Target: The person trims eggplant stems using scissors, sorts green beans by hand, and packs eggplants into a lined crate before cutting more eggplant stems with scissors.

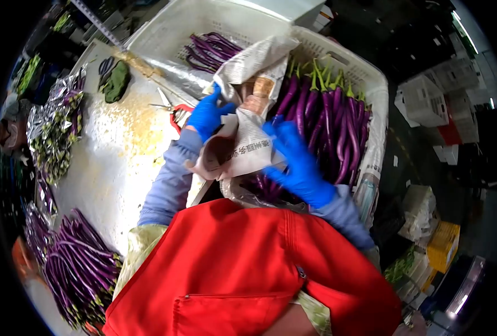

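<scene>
My left hand [205, 116], in a blue glove, is at the left edge of a crumpled sheet of newspaper [253, 147], with the thumb and a finger closed on it. The paper is partly folded and curled, lying over the near part of a white plastic crate [374, 92]. My right hand [299, 162], also gloved in blue, is spread with fingers apart at the paper's right side. Long purple eggplants [329, 120] with green stems lie packed in the crate beside it. More eggplants [210, 51] lie at the crate's far left.
Left of the crate is a stained metal table [100, 168]. Red-handled scissors [176, 115] and a dark green cloth [115, 82] lie on it. Bundled eggplants [80, 263] are at the near left, others in clear wrap [55, 129] beyond. Boxes [425, 101] stand at right.
</scene>
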The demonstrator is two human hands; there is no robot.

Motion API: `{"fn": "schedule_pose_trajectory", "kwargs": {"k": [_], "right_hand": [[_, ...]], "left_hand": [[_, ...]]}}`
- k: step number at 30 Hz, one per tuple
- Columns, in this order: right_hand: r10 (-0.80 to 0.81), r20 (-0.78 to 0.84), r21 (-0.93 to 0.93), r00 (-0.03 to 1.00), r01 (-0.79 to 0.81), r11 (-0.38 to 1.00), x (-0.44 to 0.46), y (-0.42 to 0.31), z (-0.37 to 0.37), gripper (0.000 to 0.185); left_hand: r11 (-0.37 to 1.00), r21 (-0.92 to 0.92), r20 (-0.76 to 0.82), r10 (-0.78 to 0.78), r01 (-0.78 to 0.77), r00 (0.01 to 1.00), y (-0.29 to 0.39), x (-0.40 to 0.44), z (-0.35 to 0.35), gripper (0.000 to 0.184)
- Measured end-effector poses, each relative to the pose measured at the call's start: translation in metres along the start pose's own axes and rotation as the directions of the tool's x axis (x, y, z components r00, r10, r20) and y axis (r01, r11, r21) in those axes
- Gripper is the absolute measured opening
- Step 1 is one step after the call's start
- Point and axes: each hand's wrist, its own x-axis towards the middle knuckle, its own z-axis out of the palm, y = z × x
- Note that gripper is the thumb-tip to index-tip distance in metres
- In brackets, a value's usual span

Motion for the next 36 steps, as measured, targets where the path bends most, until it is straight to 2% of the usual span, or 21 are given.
{"fn": "schedule_pose_trajectory", "kwargs": {"k": [2,4,6,7,8,10,12,13,16,17,18,19,20,21,22,24,27,29,32,33,36], "right_hand": [[-0.197,0.2,-0.313,0.96,0.253,0.915,0.006,-0.01,0.032,0.073],[-0.2,0.374,-0.377,0.906,0.345,0.859,0.003,0.004,0.071,0.069],[-0.264,0.301,-0.45,0.916,0.381,0.808,0.007,0.002,0.098,0.074],[-0.244,0.287,-0.469,0.926,0.358,0.808,0.011,0.0,0.104,0.07],[-0.226,0.275,-0.485,0.935,0.337,0.807,0.014,-0.002,0.106,0.067],[-0.245,0.35,-0.417,0.904,0.385,0.823,0.021,-0.001,0.097,0.06],[-0.265,0.442,-0.261,0.857,0.406,0.876,0.024,0.002,0.09,0.058],[-0.451,0.221,-0.182,0.865,0.491,0.852,0.016,0.005,0.082,0.053],[-0.306,-0.099,-0.227,0.947,0.278,0.933,-0.003,0.0,0.012,0.045],[-0.121,-0.232,-0.106,0.965,0.099,0.989,-0.018,0.012,-0.012,0.041],[-0.055,-0.439,-0.089,0.897,0.018,0.996,-0.032,0.031,-0.034,0.046],[0.154,-0.628,0.002,0.763,-0.195,0.981,-0.05,0.047,-0.046,0.049],[0.095,-0.718,-0.109,0.69,-0.247,0.963,-0.067,0.082,-0.066,0.053],[0.188,-0.755,-0.068,0.628,-0.36,0.931,-0.087,0.112,-0.077,0.059],[0.351,-0.725,-0.078,0.593,-0.577,0.813,-0.099,0.123,-0.091,0.066],[0.631,-0.604,0.241,0.487,-0.643,0.727,-0.114,0.171,-0.096,0.078],[0.724,-0.521,0.141,0.453,-0.79,0.597,-0.104,0.178,-0.099,0.084],[0.75,-0.486,0.127,0.449,-0.812,0.569,-0.093,0.172,-0.101,0.085],[0.838,-0.286,0.498,0.464,-0.675,0.544,-0.093,0.197,-0.11,0.085],[0.849,-0.086,0.655,0.521,-0.613,0.442,-0.091,0.176,-0.121,0.086],[0.941,-0.15,0.409,0.302,-0.848,0.337,-0.08,0.172,-0.122,0.086]], "left_hand": [[0.835,0.544,-0.085,-0.044,0.083,0.995,0.055,-0.02,-0.02,0.043],[0.784,0.607,-0.301,0.079,0.127,0.95,0.08,-0.026,-0.031,0.041],[0.908,0.419,-0.346,0.175,-0.015,0.922,0.104,-0.025,-0.024,0.044],[0.808,0.386,-0.206,0.545,-0.444,0.813,0.111,-0.019,-0.012,0.046],[0.615,0.474,0.013,0.711,-0.63,0.703,0.125,-0.015,-0.001,0.052],[0.323,0.618,0.33,0.721,-0.717,0.61,0.113,0.005,0.026,0.061],[0.452,0.703,0.364,0.434,-0.549,0.824,0.011,0.044,0.036,0.067],[0.575,0.608,0.344,0.432,-0.548,0.834,-0.012,0.055,0.031,0.066],[0.881,0.094,0.4,0.393,-0.463,0.828,-0.02,0.075,0.02,0.061],[0.944,0.155,0.375,0.217,-0.291,0.902,0.02,0.052,0.016,0.056],[0.991,0.011,0.419,0.118,-0.135,0.9,0.036,0.057,0.007,0.055],[0.963,0.026,0.326,0.247,-0.269,0.913,0.061,0.054,0.01,0.053],[0.918,0.054,0.23,0.372,-0.394,0.899,0.09,0.044,0.013,0.052],[0.949,-0.066,0.235,0.316,-0.309,0.919,0.132,0.021,0.028,0.052],[0.958,-0.184,0.245,0.26,-0.218,0.934,0.163,-0.004,0.051,0.052],[0.939,-0.324,0.406,0.244,-0.111,0.881,0.163,-0.025,0.088,0.054],[0.974,-0.045,0.441,-0.181,0.223,0.879,0.104,-0.02,0.132,0.073],[0.968,-0.175,0.288,-0.124,0.18,0.95,0.054,-0.002,0.155,0.082],[0.982,0.183,0.047,0.043,-0.051,0.998,0.006,0.017,0.17,0.085],[0.996,0.061,-0.018,0.066,-0.065,0.998,0.009,0.013,0.174,0.083],[0.988,-0.135,0.018,-0.068,0.07,0.998,-0.002,0.028,0.159,0.084]]}}
